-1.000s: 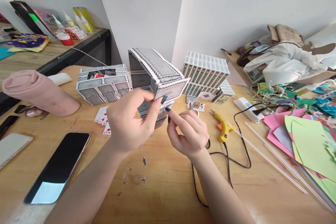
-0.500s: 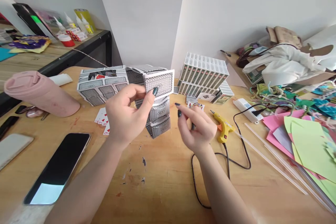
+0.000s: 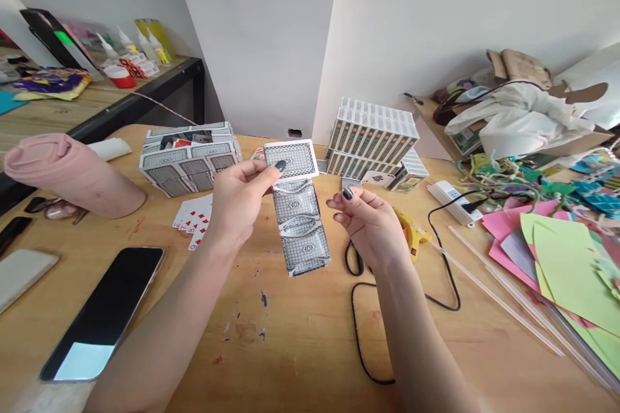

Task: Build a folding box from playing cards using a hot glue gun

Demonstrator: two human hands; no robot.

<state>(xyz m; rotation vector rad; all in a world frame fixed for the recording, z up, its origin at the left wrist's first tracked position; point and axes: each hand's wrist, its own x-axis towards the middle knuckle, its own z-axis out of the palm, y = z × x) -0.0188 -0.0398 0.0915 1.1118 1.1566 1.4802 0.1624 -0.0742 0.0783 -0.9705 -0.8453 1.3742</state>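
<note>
My left hand [image 3: 245, 197] pinches, between thumb and fingers, the top card of a joined piece made of playing cards [image 3: 303, 242]. Grey-and-white patterned backs face me, and the piece hangs down in a bent strip above the table. How far it extends behind the top card is hidden. To its right, my right hand [image 3: 365, 219] is apart from it, with fingers loosely curled and nothing visible in them. A yellow glue gun [image 3: 411, 232] lies partly behind my right hand. Loose red-suited playing cards [image 3: 194, 216] lie left of the piece.
A box built of cards [image 3: 188, 158] stands at back left; stacked card packs [image 3: 372, 135] stand at back right. A pink tumbler [image 3: 72, 174] and a phone [image 3: 104, 313] are at left. At right lie a power strip [image 3: 453, 200], clear glue sticks [image 3: 504, 290] and coloured paper [image 3: 557, 258].
The joined card piece has turned in my left hand, so its strip of card backs now faces me and its rear part no longer shows. My right hand has rotated and its fingers have loosened.
</note>
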